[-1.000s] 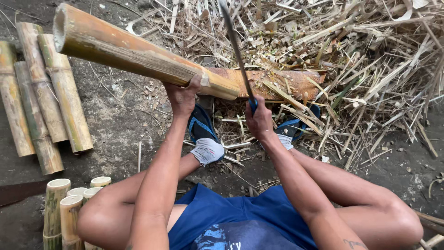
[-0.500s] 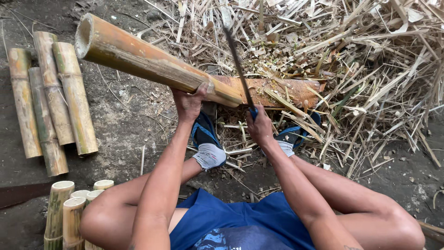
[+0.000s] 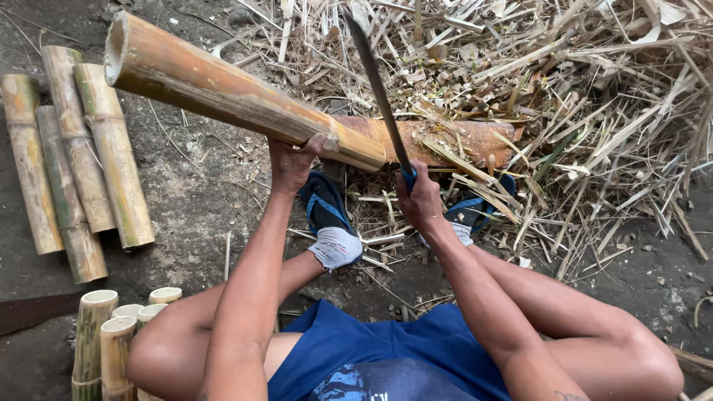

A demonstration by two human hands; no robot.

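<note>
Nearest me I see blue shorts and two bent bare legs, with a cluster of short upright bamboo stubs at lower left. Beyond the knees, a foot in a grey-white sock and blue sandal rests on the dark ground. My left hand is closed from below around a long bamboo pole, holding it tilted, its hollow open end raised toward upper left and its lower end resting on a reddish-brown log. My right hand is wrapped tightly around the blue handle of a long dark machete, whose blade stands edge-on just beside the pole's lower end; whether the blade touches the pole I cannot tell. At left, well apart from the pole, four cut bamboo lengths lie side by side on the ground. Farthest back and to the right spreads a heap of dry bamboo splinters and husks, which surrounds the log.
</note>
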